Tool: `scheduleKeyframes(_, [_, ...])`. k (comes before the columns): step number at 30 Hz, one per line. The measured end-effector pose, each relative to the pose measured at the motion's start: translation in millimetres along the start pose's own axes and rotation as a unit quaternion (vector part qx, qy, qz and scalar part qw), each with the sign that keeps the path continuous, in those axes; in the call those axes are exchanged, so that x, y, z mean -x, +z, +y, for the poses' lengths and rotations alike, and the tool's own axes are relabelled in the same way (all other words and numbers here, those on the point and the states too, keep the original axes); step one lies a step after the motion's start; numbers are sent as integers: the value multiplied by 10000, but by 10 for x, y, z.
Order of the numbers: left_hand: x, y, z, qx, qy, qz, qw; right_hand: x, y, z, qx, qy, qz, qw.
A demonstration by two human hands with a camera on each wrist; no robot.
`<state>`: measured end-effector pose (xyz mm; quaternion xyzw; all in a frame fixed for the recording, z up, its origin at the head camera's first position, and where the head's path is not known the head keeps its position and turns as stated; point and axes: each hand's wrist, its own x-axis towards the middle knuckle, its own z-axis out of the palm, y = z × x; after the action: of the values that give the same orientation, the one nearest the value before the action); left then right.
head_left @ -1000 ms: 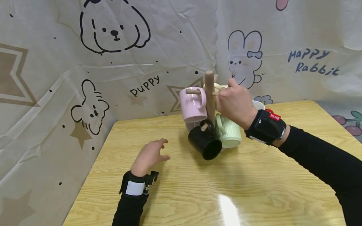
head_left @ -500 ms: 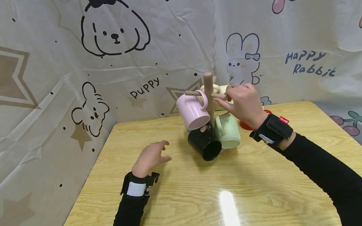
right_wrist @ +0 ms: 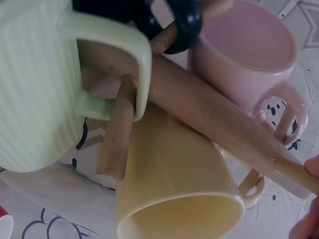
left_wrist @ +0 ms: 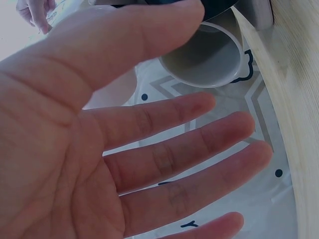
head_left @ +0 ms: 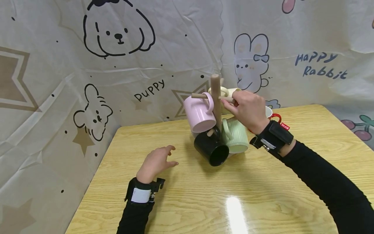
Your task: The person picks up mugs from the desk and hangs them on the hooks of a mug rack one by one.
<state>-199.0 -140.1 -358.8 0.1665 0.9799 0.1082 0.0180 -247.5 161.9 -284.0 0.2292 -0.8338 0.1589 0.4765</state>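
A wooden mug tree point(head_left: 215, 87) stands on the table, hung with mugs. My right hand point(head_left: 249, 109) pinches one of its upper pegs point(head_left: 227, 99), which carries no mug. In the right wrist view the fingertips point(right_wrist: 313, 167) reach that peg's end. On the left a pink mug point(head_left: 200, 113) hangs tilted by its handle. Below are a black mug point(head_left: 208, 148) and a ribbed light green mug point(head_left: 236, 139); behind hangs a yellow mug point(right_wrist: 177, 174). My left hand point(head_left: 156, 163) hovers open left of the tree, holding nothing.
A red mug with a white inside point(head_left: 268, 112) stands behind my right wrist, partly hidden. A pale mug point(left_wrist: 207, 57) shows its opening beyond the left fingers. The wooden table point(head_left: 181, 201) meets a printed cloth backdrop point(head_left: 140, 71).
My right hand has gone from a fist at the tree's right side to a fingertip pinch on the upper peg. The pink mug has swung to a tilt. The left hand barely moved.
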Motion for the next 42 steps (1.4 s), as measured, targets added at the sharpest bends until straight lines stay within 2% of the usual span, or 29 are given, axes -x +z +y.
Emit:
scheduleKeyframes(10, [12, -16, 5, 40, -40, -13, 10000, 28, 114, -88, -127, 133, 771, 9969])
scheduleKeyframes(14, [16, -30, 2, -5, -18, 51, 10000, 17, 133, -178, -50, 173, 893, 9958])
scheduleKeyframes(26, [18, -35, -11, -88, -5, 69, 9999, -64, 193, -421, 833, -358, 808, 9926])
scheduleKeyframes(36, [32, -25, 4, 3, -12, 87, 10000, -44, 177, -411, 990, -567, 700, 9910])
scheduleKeyframes(39, [34, -23, 0, -15, -23, 105, 9999, -46, 150, -390, 1010, -673, 511, 9913])
scheduleKeyframes(42, [30, -22, -10, -59, 2, 133, 9999, -43, 81, -372, 844, -666, 75, 9942])
